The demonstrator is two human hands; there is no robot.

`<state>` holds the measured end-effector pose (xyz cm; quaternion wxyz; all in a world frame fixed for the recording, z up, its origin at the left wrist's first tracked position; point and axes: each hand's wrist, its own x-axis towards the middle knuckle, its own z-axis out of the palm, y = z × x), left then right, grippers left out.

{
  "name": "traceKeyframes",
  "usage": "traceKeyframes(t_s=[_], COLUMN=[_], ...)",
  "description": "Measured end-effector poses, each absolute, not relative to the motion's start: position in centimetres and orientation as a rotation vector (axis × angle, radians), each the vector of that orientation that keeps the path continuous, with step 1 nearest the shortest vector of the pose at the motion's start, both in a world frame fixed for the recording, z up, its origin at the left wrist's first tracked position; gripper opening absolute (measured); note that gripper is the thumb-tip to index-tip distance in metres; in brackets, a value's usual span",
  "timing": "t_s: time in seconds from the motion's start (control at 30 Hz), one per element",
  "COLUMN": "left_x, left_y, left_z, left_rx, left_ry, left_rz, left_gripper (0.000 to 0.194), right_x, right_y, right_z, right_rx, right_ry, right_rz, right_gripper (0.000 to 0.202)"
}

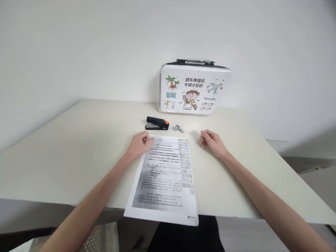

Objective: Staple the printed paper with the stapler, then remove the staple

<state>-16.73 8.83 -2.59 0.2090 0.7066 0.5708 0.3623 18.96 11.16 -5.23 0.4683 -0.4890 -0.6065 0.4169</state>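
Observation:
A printed sheet of paper [162, 175] lies on the table, its near end sticking out past the front edge. My left hand [140, 143] is closed at the sheet's top left corner, the thumb lying over the paper and the fingers curled. Right of the sheet, my right hand [212, 141] rests on the table with its fingers curled in, apart from the paper; nothing shows in it. Just beyond the sheet's top edge sits a black stapler [156, 124] with an orange part. Beside the stapler lie several small strips of staples [178, 128].
A white case [194, 89] with cartoon prints and a black handle stands at the back against the wall [105, 49]. The pale table [65, 150] reaches out to both sides. Below its front edge, a perforated light-coloured bin [101, 238] shows at lower left.

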Motion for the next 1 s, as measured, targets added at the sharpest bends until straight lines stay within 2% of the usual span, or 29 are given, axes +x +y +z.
traceKeyframes(t_s=[0.3,0.57,1.0], left_x=[-16.7,-16.5,-15.3], left_y=[9.2,9.3,9.0], left_z=[-1.5,-0.9,-0.1], left_rx=[1.769,1.778,1.829], left_ry=[1.603,1.598,1.637], left_rz=[0.979,0.979,0.985], left_gripper=[0.044,0.038,0.047], right_x=[18.6,18.7,19.1], right_y=[10.4,10.5,11.0], right_z=[-4.6,-4.8,-4.6], right_rx=[-1.206,-1.205,-1.189], right_ry=[-1.658,-1.682,-1.771], right_rz=[0.962,0.875,0.776], right_gripper=[0.055,0.05,0.042])
